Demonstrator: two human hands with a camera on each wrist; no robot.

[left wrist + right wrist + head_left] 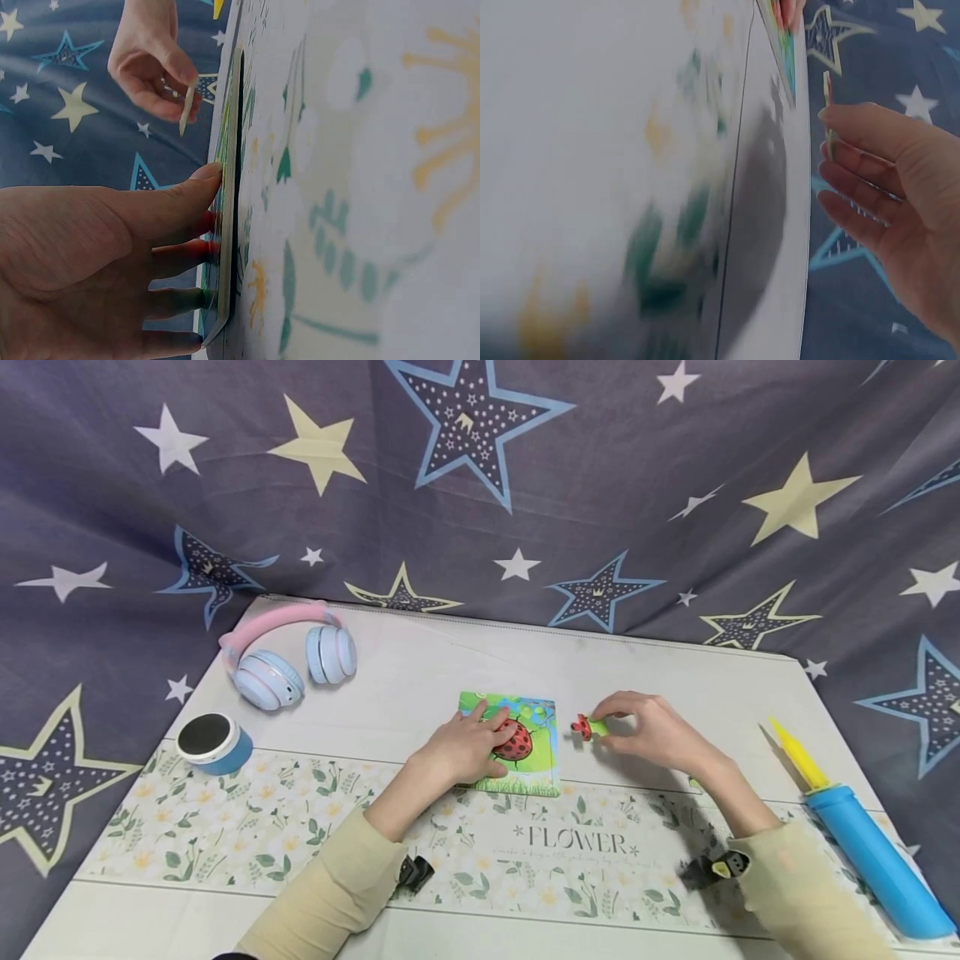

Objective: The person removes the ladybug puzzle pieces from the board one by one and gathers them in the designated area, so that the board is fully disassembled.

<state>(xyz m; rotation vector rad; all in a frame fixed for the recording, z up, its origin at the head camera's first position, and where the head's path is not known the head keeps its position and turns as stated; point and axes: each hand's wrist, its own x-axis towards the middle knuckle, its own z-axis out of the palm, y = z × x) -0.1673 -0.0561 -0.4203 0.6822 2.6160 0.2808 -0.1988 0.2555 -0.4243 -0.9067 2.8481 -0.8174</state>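
Starry cloth, pale bench, ladybird board, pinched piece

Dark, softly creased cloth fills the upper part of the head view, printed with pointed stars in white, cream and blue outline. Below it spreads the bench, smooth and white, crossed by thin dark lines and a band of leaves, blossoms and the word FLOWER. Two cream fabric sleeves reach in from the lower edge. At the lower right lies a pump, a blue tube with a tapering yellow nozzle. At the upper left of the bench sit headphones, with a curved pink band and rounded pale-blue cups.

Mid-frame, the left hand rests on the thin, roughly square board, its fingers straight and spread over the glossy ladybird picture. Right of centre, the right hand pinches the piece between thumb and fingertips.

A squat blue tub with a white rim and round dark top stands at the left. Smallest is the piece, flat, red and green with an irregular outline, held just right of the board, apart from it.
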